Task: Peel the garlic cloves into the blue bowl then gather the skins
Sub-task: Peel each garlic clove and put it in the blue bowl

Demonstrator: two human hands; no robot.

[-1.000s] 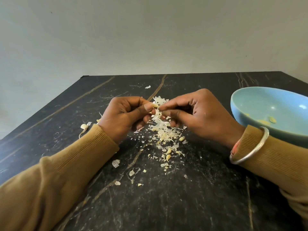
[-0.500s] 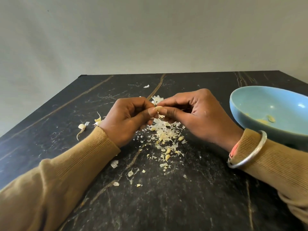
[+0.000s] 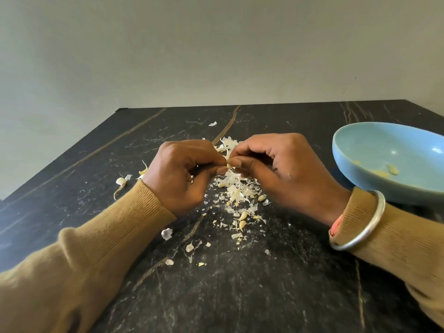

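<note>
Almost nothing was changed since a second ago: the garlic clove (image 3: pixel 229 162) was still pinched between the left hand (image 3: pixel 182 175) and right hand (image 3: pixel 283 170) above the skins (image 3: pixel 236 192), beside the blue bowl (image 3: pixel 355 174); peeling was judged unfinished.

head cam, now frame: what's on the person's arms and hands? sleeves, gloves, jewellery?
No gloves, and no rings visible on the left hand or right hand. Both arms wear mustard-tan ribbed knit: left sleeve, right sleeve, each with a tighter ribbed cuff. A plain silver bangle sits over the right cuff, with an orange-pink band showing at the cuff's edge.
</note>
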